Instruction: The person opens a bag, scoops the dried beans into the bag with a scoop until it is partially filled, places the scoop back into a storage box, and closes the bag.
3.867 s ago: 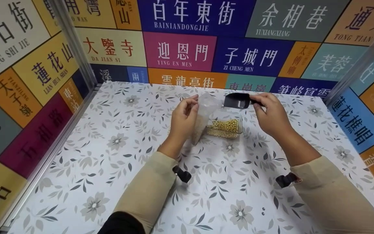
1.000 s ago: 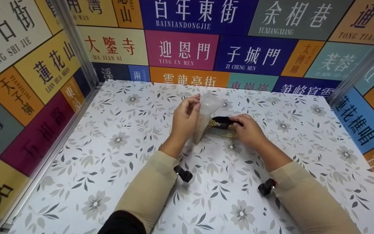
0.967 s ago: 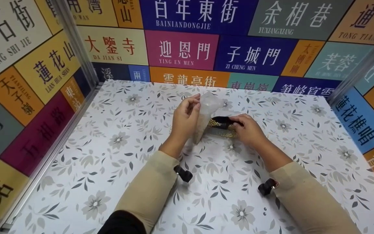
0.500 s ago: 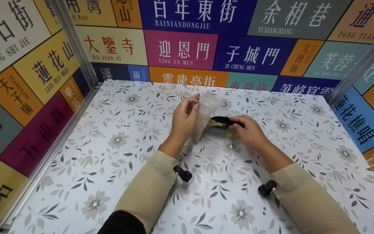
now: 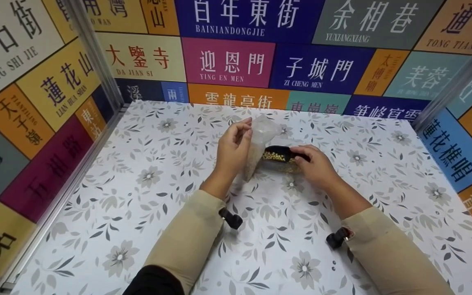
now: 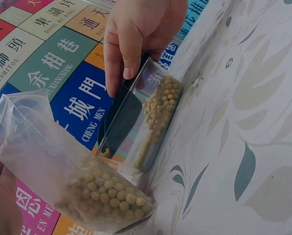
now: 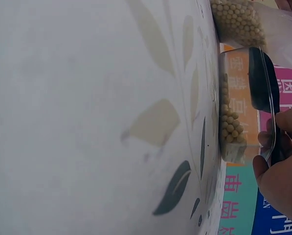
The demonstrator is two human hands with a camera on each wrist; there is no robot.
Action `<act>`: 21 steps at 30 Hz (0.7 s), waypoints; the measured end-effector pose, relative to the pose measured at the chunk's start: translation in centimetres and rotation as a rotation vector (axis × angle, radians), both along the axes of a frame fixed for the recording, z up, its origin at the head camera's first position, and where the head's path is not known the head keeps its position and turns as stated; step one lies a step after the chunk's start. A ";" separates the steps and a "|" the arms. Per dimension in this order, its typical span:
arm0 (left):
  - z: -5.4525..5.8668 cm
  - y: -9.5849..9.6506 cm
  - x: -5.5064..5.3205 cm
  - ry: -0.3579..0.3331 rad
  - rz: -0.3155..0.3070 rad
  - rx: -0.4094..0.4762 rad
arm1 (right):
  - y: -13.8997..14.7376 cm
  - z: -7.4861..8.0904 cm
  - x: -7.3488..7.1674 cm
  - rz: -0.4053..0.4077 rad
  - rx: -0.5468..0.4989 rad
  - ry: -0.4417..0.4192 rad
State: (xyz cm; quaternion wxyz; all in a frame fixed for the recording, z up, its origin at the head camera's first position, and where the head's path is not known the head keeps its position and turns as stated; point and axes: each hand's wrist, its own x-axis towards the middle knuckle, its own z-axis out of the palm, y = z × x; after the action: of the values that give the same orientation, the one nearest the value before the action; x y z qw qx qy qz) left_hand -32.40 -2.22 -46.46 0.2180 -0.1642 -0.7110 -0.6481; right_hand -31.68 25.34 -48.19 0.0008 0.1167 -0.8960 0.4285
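My left hand (image 5: 232,147) holds the upper part of a clear plastic bag (image 5: 265,132), its mouth standing up and soybeans (image 6: 106,193) lying in its bottom. Just right of the bag is a clear rectangular container (image 7: 256,129), partly filled with soybeans (image 6: 160,105). Between thumb and fingers, my right hand (image 5: 317,166) pinches the handle of a black scoop (image 5: 285,151). The scoop lies level at the container's top, its bowl toward the bag and carrying soybeans (image 5: 273,156). In the head view the scoop and right hand hide much of the container.
A white tablecloth (image 5: 260,246) with grey flowers and leaves covers the table. Printed panels (image 5: 228,61) stand behind it and on both sides, with a metal post (image 5: 100,61) at the left corner.
Since the oldest frame the scoop has come down and left from above the container and now carries soybeans. Lately it has tilted a little toward level. The left hand and bag stay put.
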 end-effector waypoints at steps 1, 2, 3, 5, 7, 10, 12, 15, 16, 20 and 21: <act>0.0 0.0 0.0 -0.001 -0.002 0.001 | 0.0 0.0 0.0 -0.003 -0.006 0.000; 0.0 0.0 0.0 -0.001 -0.004 0.000 | 0.0 0.1 0.0 -0.008 -0.014 0.001; 0.0 0.0 0.0 -0.003 -0.005 -0.001 | 0.0 0.1 0.1 -0.013 -0.022 0.000; 0.1 0.0 0.0 -0.006 -0.006 -0.004 | 0.0 0.2 0.1 -0.028 -0.038 -0.001; 0.1 0.0 0.1 -0.009 -0.003 -0.008 | 0.2 0.1 0.1 -0.040 -0.055 -0.006; 0.1 0.1 0.1 -0.010 -0.001 -0.008 | 0.7 0.2 0.1 -0.052 -0.079 -0.013; 0.1 0.1 0.2 -0.009 0.002 -0.005 | 1.1 0.2 0.2 -0.052 -0.085 -0.017; 0.1 0.1 0.2 -0.005 0.006 0.000 | 1.5 0.5 0.3 -0.054 -0.088 -0.012; 0.1 0.1 0.2 -0.006 0.009 0.001 | 1.5 0.6 0.4 -0.056 -0.088 -0.008; 0.1 0.1 0.2 -0.003 0.018 0.001 | 1.8 1.2 0.7 -0.068 -0.079 0.002; 0.2 0.1 0.2 -0.002 0.021 0.000 | 1.9 1.4 0.7 -0.070 -0.073 0.004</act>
State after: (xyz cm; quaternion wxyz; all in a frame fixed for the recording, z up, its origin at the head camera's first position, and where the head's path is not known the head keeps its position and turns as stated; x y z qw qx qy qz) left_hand -32.18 -2.16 -46.30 0.2241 -0.1562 -0.7128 -0.6460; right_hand -30.93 27.22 -46.82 0.0220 0.0859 -0.8833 0.4604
